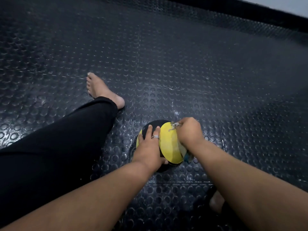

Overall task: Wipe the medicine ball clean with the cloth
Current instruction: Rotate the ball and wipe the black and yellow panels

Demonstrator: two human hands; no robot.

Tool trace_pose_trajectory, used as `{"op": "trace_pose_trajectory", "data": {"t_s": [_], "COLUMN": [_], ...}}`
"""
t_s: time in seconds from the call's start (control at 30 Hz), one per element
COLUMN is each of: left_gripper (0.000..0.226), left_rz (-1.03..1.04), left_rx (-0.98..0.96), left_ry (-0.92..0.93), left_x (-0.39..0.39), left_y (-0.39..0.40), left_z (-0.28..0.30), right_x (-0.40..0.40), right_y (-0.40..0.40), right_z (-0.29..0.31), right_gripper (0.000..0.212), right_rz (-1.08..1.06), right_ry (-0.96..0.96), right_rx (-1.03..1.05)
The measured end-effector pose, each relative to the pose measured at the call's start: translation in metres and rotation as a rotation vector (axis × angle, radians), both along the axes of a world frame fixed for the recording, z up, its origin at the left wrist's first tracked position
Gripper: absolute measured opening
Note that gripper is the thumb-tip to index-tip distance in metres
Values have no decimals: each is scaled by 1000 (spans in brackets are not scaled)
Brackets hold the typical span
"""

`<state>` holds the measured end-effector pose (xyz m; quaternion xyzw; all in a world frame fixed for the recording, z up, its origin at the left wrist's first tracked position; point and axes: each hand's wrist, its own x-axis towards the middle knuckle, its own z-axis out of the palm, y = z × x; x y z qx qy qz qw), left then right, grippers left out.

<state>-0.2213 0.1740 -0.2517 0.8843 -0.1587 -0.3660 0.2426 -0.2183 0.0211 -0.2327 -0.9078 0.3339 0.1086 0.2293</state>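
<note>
A yellow-and-black medicine ball (168, 144) is held between both hands on a studded dark rubber floor (183, 67). The left hand (149, 147) is laid flat and spread over the ball's black panel, fingers apart, a silver ring (155, 137) worn on one finger and the thumb tucked under the near side. The right hand (189, 130) is closed in a fist on a cloth (174, 126), frayed threads of which are seen at the knuckles, pressed against the upper far edge of the yellow panel. A bluish patch, possibly more of the cloth, is glimpsed below the right wrist at the ball's right side, though it cannot be told for certain. The ball is rested on the floor directly beneath the two hands. Left of the left hand, a leg in black trousers (58, 147) is stretched out across the floor, ending in a bare foot (101, 89) beyond the hands. Nearer than the right hand, under the right forearm, part of another bare foot (216, 201) is seen
</note>
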Motion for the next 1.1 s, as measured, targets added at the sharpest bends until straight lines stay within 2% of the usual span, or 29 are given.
{"op": "trace_pose_trajectory", "data": {"t_s": [0.17,0.23,0.37,0.57,0.63,0.77,0.87,0.97,1.03,1.1], "left_gripper": [125,126,126,123,124,128,129,126,121,118], "left_rz": [19,9,-11,44,28,-26,-16,-31,-46,-53], "left_rx": [20,29,40,-15,-10,21,-2,16,15,15], "left_ry": [24,17,18,21,19,14,17,-1,-19,-28], "left_x": [6,6,5,19,19,14,17,16,12,11], "left_y": [8,7,0,5,1,0,4,1,-2,-1], "left_z": [-3,-1,2,-5,-1,2,1,2,2,-1], "right_x": [-18,-16,3,-27,-24,-14,-11,-5,-8,-12], "right_y": [32,21,3,51,31,-30,-35,0,25,36], "right_z": [11,12,1,13,7,4,16,20,14,10], "right_gripper": [34,31,24,35,35,18,19,24,35,47], "right_rz": [308,289,15,303,269,26,-43,135,342,414], "right_ry": [-97,-65,6,-150,-141,153,46,-60,8,55], "right_rx": [21,5,28,58,-7,-61,-8,2,-29,-33]}}
